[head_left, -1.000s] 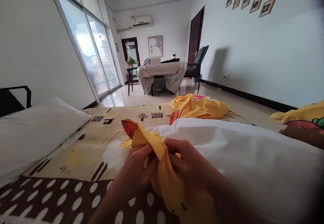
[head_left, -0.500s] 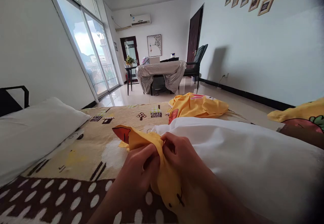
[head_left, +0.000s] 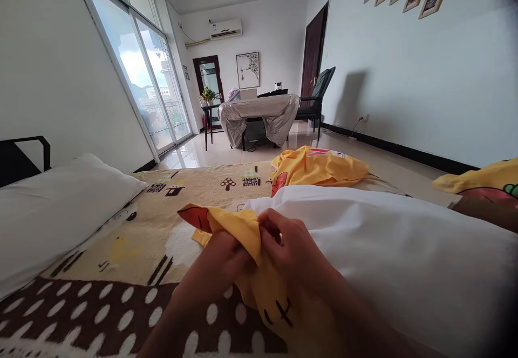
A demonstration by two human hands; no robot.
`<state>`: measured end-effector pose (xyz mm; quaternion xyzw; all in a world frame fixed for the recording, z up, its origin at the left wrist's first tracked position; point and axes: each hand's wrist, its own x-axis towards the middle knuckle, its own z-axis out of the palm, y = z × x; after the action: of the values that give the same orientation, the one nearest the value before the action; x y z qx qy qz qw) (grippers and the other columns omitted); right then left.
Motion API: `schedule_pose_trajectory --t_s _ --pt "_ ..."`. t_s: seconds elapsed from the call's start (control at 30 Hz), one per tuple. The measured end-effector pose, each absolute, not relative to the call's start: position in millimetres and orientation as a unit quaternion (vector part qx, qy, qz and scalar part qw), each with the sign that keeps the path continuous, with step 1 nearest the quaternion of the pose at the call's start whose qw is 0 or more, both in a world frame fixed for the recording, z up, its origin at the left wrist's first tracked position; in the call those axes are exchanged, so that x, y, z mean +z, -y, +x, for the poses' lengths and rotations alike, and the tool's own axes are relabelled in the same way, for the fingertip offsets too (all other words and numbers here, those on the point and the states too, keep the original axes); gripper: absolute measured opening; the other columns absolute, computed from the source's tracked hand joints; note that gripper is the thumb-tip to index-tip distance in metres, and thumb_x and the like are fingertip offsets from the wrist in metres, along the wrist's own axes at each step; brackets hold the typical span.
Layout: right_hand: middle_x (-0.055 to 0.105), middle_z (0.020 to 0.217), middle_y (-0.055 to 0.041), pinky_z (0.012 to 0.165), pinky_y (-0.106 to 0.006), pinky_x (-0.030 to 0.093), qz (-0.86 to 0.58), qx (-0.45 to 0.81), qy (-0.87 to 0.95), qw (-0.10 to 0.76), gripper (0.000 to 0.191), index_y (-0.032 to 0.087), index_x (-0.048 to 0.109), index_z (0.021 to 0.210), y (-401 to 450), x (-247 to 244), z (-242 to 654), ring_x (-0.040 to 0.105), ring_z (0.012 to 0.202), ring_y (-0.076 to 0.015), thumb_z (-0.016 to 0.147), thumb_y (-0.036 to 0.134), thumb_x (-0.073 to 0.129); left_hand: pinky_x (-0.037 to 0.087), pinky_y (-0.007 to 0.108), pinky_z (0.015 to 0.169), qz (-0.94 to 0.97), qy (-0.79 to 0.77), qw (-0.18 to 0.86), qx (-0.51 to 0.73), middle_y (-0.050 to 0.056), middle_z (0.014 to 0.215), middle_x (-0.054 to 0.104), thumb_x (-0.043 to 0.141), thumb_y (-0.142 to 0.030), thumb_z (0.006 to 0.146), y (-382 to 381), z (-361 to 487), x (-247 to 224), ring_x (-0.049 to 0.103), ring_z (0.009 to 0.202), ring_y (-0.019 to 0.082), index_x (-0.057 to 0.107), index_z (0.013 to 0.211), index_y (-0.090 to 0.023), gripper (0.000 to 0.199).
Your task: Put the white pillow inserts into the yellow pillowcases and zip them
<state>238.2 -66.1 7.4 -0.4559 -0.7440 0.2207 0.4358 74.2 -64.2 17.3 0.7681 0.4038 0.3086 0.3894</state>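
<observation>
A yellow printed pillowcase (head_left: pixel 234 218), bunched up, lies between my hands beside a large white pillow (head_left: pixel 364 228). My left hand (head_left: pixel 226 258) is closed on the cloth, its fingers tucked under a fold and hidden. My right hand (head_left: pixel 285 234) pinches the edge of the same pillowcase between thumb and fingers, against the pillow's near-left end. One corner with a red-orange print sticks out to the left of the hands. The lower part of the cloth hangs down between my forearms, showing black marks.
A patterned blanket (head_left: pixel 133 263) covers the bed. Another white pillow (head_left: pixel 68 201) lies at left. Crumpled yellow cloth (head_left: pixel 319 166) sits beyond the large pillow, and more yellow printed fabric (head_left: pixel 481 180) is at far right. Past the bed stand a covered table (head_left: pixel 259 108) and a chair (head_left: pixel 318 99).
My left hand has slid further under the pillowcase fold, which now covers its fingertips. My right hand keeps its pinch almost in place. The view has shifted slightly.
</observation>
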Motion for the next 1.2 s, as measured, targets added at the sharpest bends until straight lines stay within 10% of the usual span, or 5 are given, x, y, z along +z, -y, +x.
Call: schedule_pose_trajectory --t_s 0.37,0.53,0.7,0.9,1.2 --pt "0.066 0.074 0.0009 0.060 -0.022 0.040 -0.425 0.274 0.741 0.442 0.013 0.019 0.060 0.094 64.6 6.7 237.6 0.058 0.066 -0.0113 0.085 0.024 0.051 0.030 0.023 0.047 0.750 -0.511 0.264 0.327 -0.002 0.047 0.050 0.052 -0.037 0.080 39.5 73.8 7.3 0.046 0.047 0.011 0.051 0.053 -0.016 0.033" --pt "0.051 0.060 0.0053 0.054 -0.020 0.034 -0.448 0.231 0.722 0.474 0.008 0.019 0.050 0.068 66.3 7.6 239.4 0.044 0.056 -0.0086 0.069 0.012 0.048 0.045 0.030 0.068 0.747 -0.510 0.154 0.398 0.006 0.095 0.064 0.065 -0.042 0.072 33.3 66.4 7.4 0.059 0.082 0.019 0.057 0.100 -0.016 0.038" --pt "0.049 0.062 0.0041 0.058 -0.021 0.034 -0.411 0.219 0.740 0.486 0.007 0.018 0.044 0.063 67.4 9.4 239.4 0.042 0.060 -0.0089 0.062 0.012 0.043 0.031 0.046 0.105 0.770 -0.446 0.151 0.429 0.012 0.147 0.031 0.074 -0.039 0.066 13.7 46.9 0.1 0.031 0.134 0.030 0.025 0.142 -0.027 0.091" --pt "0.049 0.062 0.0033 0.058 -0.022 0.033 -0.416 0.259 0.737 0.465 0.008 0.018 0.047 0.065 67.4 9.8 241.6 0.043 0.062 -0.0102 0.061 0.014 0.043 0.045 0.027 0.078 0.764 -0.372 0.422 0.318 0.003 0.104 0.063 0.075 -0.028 0.066 12.5 35.6 2.5 0.057 0.088 0.017 0.056 0.116 -0.022 0.054" --pt "0.063 0.076 -0.0005 0.064 -0.024 0.045 -0.347 0.463 0.675 0.459 0.021 0.018 0.058 0.098 60.0 10.2 243.6 0.057 0.070 -0.0124 0.079 0.023 0.052 0.039 0.020 0.065 0.818 -0.323 0.283 0.383 -0.001 0.081 0.056 0.064 -0.020 0.077 40.1 48.6 13.1 0.051 0.075 0.010 0.060 0.079 -0.018 0.005"
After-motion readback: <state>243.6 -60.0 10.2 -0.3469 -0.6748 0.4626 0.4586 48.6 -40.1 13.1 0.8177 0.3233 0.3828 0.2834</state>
